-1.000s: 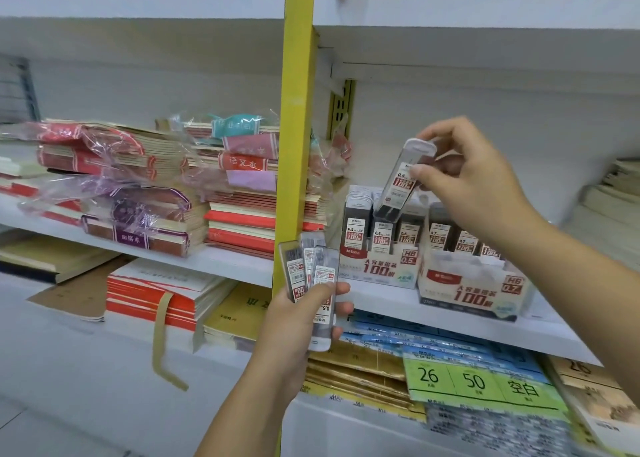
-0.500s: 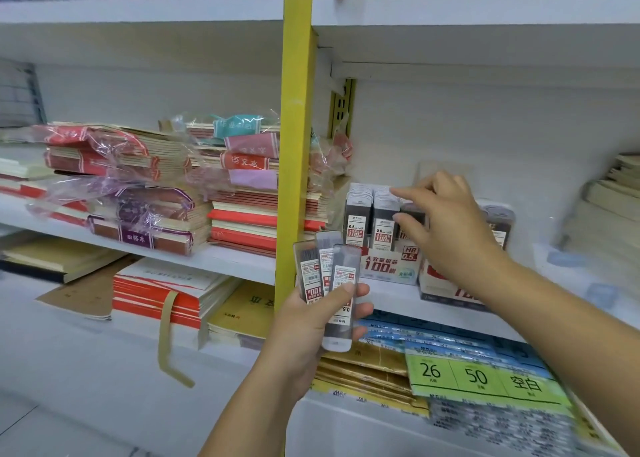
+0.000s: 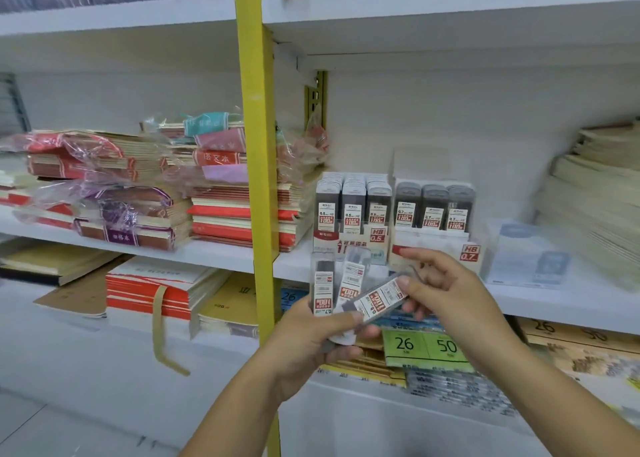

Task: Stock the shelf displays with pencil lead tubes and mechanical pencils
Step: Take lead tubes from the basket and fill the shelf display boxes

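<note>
left fingers [image 3: 323,322] clamp two flat plastic lead tubes [image 3: 323,288], right fingers [image 3: 420,286] pinch another tube [image 3: 377,299].

A stationery shop — white retail shelves [image 3: 207,256] on a yellow upright [image 3: 258,145] carry shrink-wrapped stacks of exercise books [image 3: 235,214], cardboard display boxes [image 3: 433,245] of identical lead tubes [image 3: 353,207] marked HB 0.5 and HB 0.7, and green tags [image 3: 424,347] reading 26 and 50 lower down.

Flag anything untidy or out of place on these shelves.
A tan strap hangs loose off the red-and-white book stack on the lower left shelf, and torn plastic wrap gapes around the notebook piles above. The HB 0.5 box and HB 0.7 box look orderly.
</note>
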{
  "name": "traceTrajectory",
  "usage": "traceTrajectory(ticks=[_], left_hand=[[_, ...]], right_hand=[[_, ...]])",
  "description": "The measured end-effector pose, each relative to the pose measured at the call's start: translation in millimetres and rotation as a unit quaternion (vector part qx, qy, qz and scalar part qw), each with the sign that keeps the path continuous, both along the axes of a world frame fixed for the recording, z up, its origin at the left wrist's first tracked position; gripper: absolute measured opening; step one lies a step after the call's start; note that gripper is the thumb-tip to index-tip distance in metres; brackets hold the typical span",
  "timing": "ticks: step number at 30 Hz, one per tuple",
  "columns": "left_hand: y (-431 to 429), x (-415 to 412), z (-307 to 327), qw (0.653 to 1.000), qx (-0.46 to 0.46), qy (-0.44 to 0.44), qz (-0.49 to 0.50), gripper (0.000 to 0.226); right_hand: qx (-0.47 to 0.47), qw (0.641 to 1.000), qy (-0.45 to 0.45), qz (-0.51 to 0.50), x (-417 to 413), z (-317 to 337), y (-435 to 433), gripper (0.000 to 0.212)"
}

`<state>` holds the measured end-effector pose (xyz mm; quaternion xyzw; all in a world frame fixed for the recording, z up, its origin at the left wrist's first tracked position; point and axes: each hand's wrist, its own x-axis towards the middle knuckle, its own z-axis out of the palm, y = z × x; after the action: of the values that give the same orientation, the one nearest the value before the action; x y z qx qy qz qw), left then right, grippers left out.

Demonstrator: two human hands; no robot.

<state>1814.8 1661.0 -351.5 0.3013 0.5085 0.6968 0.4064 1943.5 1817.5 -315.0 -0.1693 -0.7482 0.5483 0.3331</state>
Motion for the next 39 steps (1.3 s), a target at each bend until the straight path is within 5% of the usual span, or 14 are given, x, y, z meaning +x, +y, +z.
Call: traceTrajectory(ticks=[6, 11, 18, 25, 29, 39], left_hand=[[-1.1, -6.6, -3.4, 0.998, 0.023, -0.018, 0.052, 0.053], [0.1, -8.5, 1.2, 0.990, 0.012, 0.038, 0.133, 0.034], [0.3, -12.7, 13.0, 0.988, 0.033, 0.064, 0.139, 0.024], [-3.2, -27.9, 16.0, 0.986, 0.084, -0.007, 0.141, 0.018], [-3.6, -36.2, 10.6, 0.986, 0.072, 0.012, 0.149, 0.022], [1.9, -48.6, 2.9, 0.987, 0.071, 0.021, 0.141, 0.019]], right_hand=[[0.004, 1.000, 0.000, -0.031, 15.4, -6.1, 1.0, 0.013], [0.096, 0.991, -0.090, 0.012, 21.7, -5.9, 1.0, 0.010], [0.254, 0.953, -0.134, 0.096, 1.6, 16.9, -21.5, 0.057], [0.246, 0.964, 0.092, 0.037, -31.2, 100.2, -13.9, 0.068], [0.295, 0.948, 0.118, 0.006, -55.6, 118.9, -2.5, 0.057], [0.396, 0.914, -0.055, -0.062, -84.3, 101.9, 18.9, 0.038]])
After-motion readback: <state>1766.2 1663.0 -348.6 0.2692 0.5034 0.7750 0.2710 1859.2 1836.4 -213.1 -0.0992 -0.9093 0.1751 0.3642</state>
